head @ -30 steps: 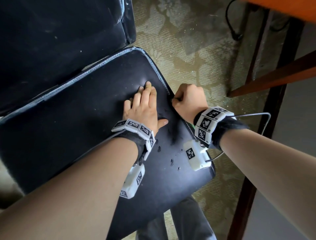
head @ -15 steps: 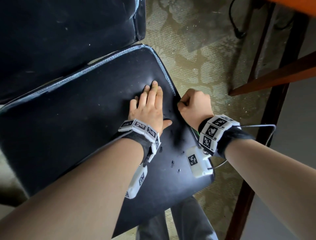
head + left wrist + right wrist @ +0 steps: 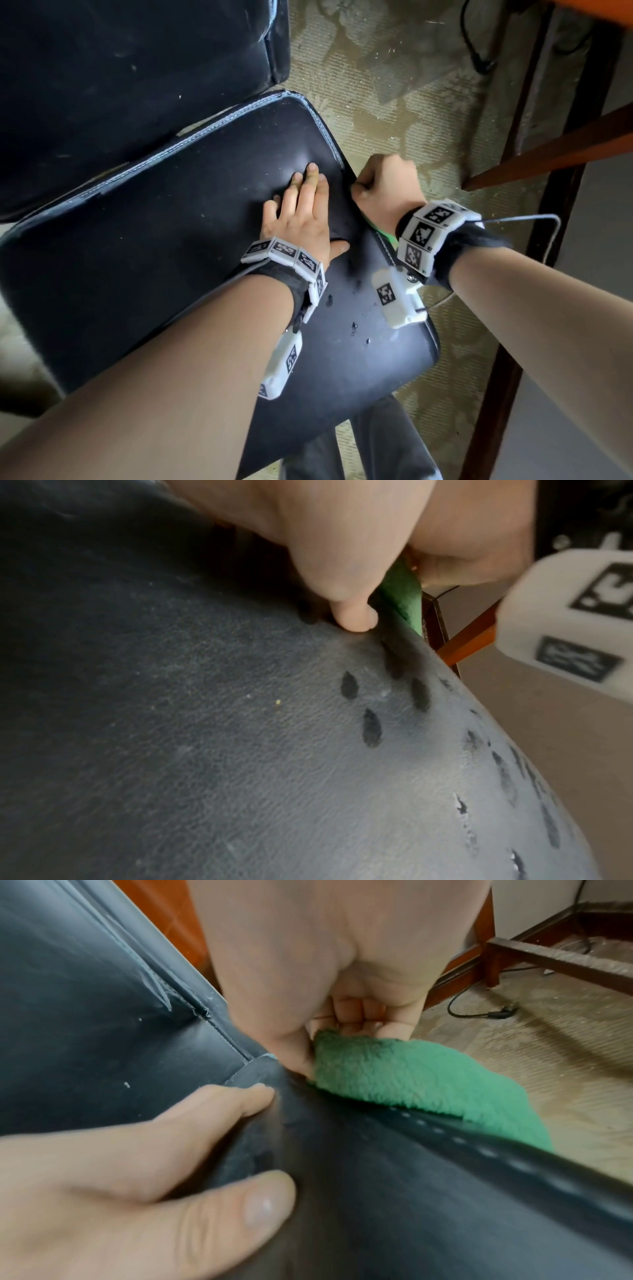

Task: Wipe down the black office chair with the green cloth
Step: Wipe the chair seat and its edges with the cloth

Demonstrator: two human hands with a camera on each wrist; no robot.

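My left hand [image 3: 301, 219] flat, fingers straight, pressing black office chair [image 3: 154, 240] seat, frame centre. My right hand [image 3: 387, 188] fisted round green cloth [image 3: 411, 1074] at seat's right edge.

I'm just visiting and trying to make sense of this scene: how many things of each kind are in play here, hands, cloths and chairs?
Hands: 2, left hand flat on the seat, right hand gripping the cloth at the seat's edge
Green cloth: 1
Black office chair: 1
Total: 4
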